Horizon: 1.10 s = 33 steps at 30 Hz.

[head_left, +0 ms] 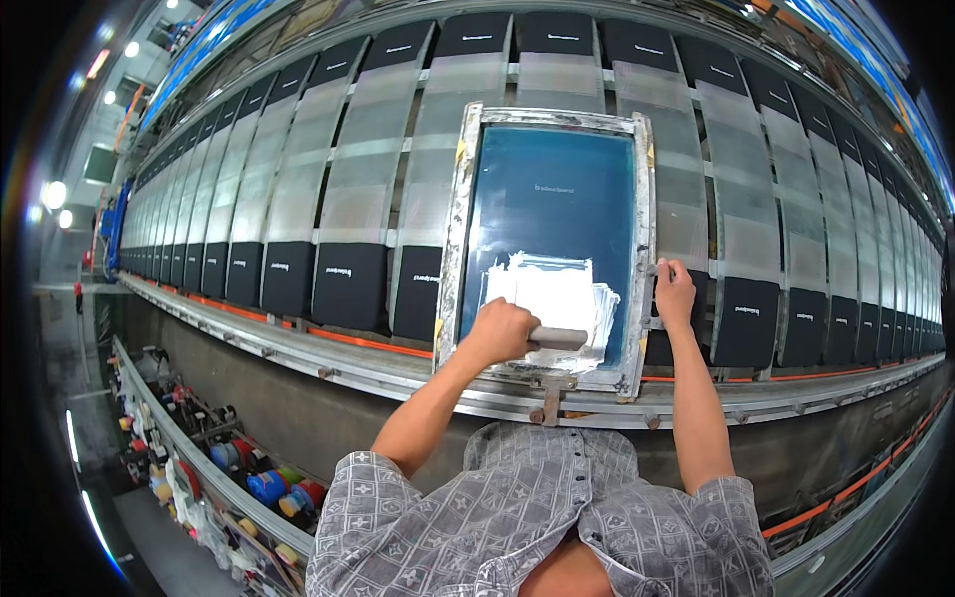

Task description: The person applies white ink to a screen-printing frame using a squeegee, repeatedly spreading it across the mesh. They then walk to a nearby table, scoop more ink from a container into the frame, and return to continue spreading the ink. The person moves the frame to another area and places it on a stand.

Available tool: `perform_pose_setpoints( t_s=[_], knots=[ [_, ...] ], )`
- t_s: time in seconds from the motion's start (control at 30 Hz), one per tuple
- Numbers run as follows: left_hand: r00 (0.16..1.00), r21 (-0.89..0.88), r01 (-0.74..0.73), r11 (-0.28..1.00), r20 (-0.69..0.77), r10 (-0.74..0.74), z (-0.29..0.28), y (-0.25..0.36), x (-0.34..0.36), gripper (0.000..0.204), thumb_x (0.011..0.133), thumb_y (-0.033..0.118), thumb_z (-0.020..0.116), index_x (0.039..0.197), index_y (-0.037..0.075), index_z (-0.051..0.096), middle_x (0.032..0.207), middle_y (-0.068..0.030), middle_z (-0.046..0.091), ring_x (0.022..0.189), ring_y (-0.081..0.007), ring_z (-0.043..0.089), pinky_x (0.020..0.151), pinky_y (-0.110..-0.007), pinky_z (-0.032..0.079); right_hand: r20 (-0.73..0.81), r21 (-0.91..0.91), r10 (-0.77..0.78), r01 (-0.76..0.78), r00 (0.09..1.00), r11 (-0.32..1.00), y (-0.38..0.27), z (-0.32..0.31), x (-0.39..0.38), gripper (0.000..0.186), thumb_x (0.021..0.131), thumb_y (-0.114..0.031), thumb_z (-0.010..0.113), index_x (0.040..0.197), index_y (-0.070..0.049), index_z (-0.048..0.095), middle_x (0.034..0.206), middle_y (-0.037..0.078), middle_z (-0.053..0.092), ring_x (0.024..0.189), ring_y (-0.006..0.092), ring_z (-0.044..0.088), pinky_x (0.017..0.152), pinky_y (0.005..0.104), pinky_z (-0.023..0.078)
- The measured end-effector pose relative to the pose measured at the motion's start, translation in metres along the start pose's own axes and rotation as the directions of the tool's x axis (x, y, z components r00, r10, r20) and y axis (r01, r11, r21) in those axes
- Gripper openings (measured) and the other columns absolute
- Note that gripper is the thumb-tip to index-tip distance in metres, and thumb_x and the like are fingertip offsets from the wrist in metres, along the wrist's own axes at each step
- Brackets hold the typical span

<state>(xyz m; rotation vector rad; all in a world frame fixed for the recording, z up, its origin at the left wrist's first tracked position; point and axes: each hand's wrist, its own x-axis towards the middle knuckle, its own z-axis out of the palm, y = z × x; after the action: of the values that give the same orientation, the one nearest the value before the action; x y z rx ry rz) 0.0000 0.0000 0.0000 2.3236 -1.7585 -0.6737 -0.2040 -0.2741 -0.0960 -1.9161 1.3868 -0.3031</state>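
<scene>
A screen-printing frame (461,209) with worn metal sides and a blue mesh (557,159) lies in front of me, over the dark fabric pieces. Thick white ink (552,284) is spread on the near half of the mesh. My left hand (502,331) is closed around a squeegee (565,339), which rests in the ink near the frame's front end. On the frame's right side, my right hand (676,289) grips the edge with bent fingers; part of that grip is hidden. A small pale print mark shows at the mesh's far part.
Long rows of flat pallets (368,189) carry black fabric pieces (350,286) at both ends. A metal rail (288,350) with stops runs along the table's near edge, beside an orange strip. At the lower left, a rack holds several coloured containers (267,486).
</scene>
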Motion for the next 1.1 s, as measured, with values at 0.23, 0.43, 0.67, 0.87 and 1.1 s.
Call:
perform_pose_setpoints(
  t_s=[0.23,0.43,0.67,0.87,1.1],
  knots=[
    [0.996,-0.011,0.051,0.999,-0.067,-0.052,-0.049,-0.043,0.097,0.026,0.068,0.033,0.086,0.084,0.014,0.078,0.077,-0.0117,0.072,0.077,-0.0352,0.070,0.071,-0.046,0.055,0.517,0.090,-0.441,0.466,0.733,0.880,-0.159,-0.017,-0.004,0.041,0.092,-0.043,0.070,0.102,-0.003,0.070,0.096,0.020,0.070,0.098,0.0395,0.066,0.085,0.0475,0.051],
    [0.974,0.059,0.030,0.998,-0.226,-0.016,0.013,-0.036,0.065,0.026,0.067,0.037,0.087,0.073,0.016,0.074,0.068,-0.0089,0.069,0.062,-0.0328,0.067,0.067,-0.045,0.055,0.472,-0.116,-0.631,0.753,0.615,0.648,-0.115,0.035,-0.048,0.027,0.074,-0.024,0.084,0.086,-0.006,0.067,0.076,0.016,0.068,0.076,0.0385,0.068,0.076,0.0505,0.052],
    [0.994,0.025,-0.047,0.999,-0.100,0.050,-0.012,-0.024,0.045,0.022,0.070,0.035,0.084,0.076,0.017,0.074,0.070,-0.0067,0.069,0.068,-0.0294,0.069,0.077,-0.042,0.051,0.599,-0.144,-0.565,0.771,0.566,0.620,-0.117,0.021,-0.066,0.026,0.079,-0.030,0.081,0.089,-0.009,0.069,0.072,0.014,0.066,0.076,0.0351,0.066,0.078,0.0473,0.048],
    [0.976,0.036,-0.031,0.999,-0.212,0.038,-0.019,-0.054,0.106,0.023,0.070,0.035,0.084,0.071,0.015,0.073,0.067,-0.0099,0.069,0.068,-0.0322,0.068,0.078,-0.044,0.050,0.533,-0.148,-0.598,0.761,0.599,0.631,-0.139,0.037,-0.008,0.024,0.079,-0.027,0.080,0.089,-0.008,0.068,0.080,0.015,0.068,0.083,0.0366,0.066,0.081,0.0477,0.048],
    [0.991,0.012,-0.128,0.992,-0.048,0.128,0.015,-0.013,0.009,0.016,0.070,0.031,0.083,0.074,0.019,0.074,0.068,-0.0054,0.069,0.066,-0.0260,0.068,0.072,-0.040,0.046,0.627,-0.086,-0.566,0.770,0.535,0.632,-0.096,0.022,-0.108,0.025,0.076,-0.027,0.084,0.089,-0.012,0.069,0.074,0.011,0.069,0.076,0.0329,0.068,0.078,0.0461,0.050]
  ],
)
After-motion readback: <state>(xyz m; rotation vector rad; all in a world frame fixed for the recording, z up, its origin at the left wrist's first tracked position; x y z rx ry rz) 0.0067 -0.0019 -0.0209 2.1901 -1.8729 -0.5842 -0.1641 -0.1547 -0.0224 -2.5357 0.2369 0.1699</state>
